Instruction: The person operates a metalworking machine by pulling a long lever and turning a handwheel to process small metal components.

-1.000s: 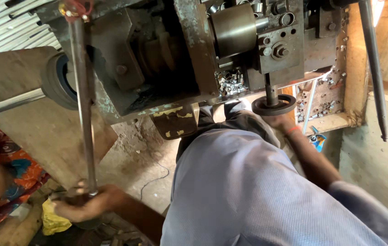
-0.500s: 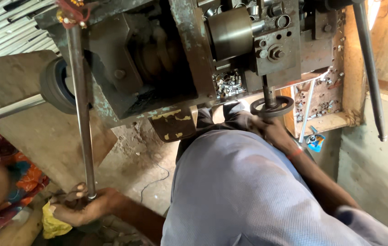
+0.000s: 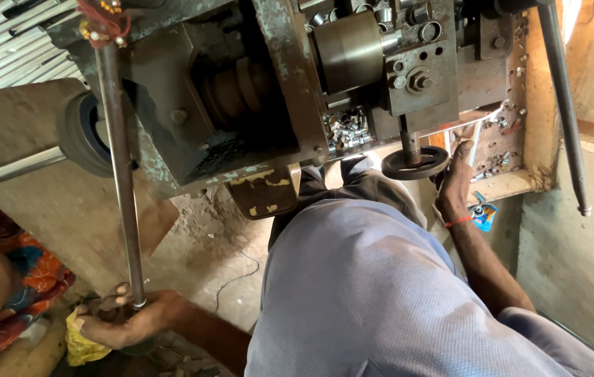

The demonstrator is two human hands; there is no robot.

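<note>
A worker at an old, grease-dark metal-forming machine [image 3: 241,105], seen from above the shoulder. The left hand [image 3: 126,318] is closed around the lower end of a long steel lever rod [image 3: 119,174] that hangs down the machine's front, fingers wrapped about its tip. The right hand [image 3: 456,178] reaches up under the machine's right side, just beside the small black handwheel [image 3: 416,164]; its fingers look loosely curled, though whether they grip anything there cannot be told from this angle. A heap of small finished metal sleeves [image 3: 347,129] lies in the tray at the machine's middle (evidence of pieces already turned out), and more are scattered on the wooden ledge [image 3: 503,183] to the machine's right. With both hands at the controls, the run appears mid-cycle, not finished.
</note>
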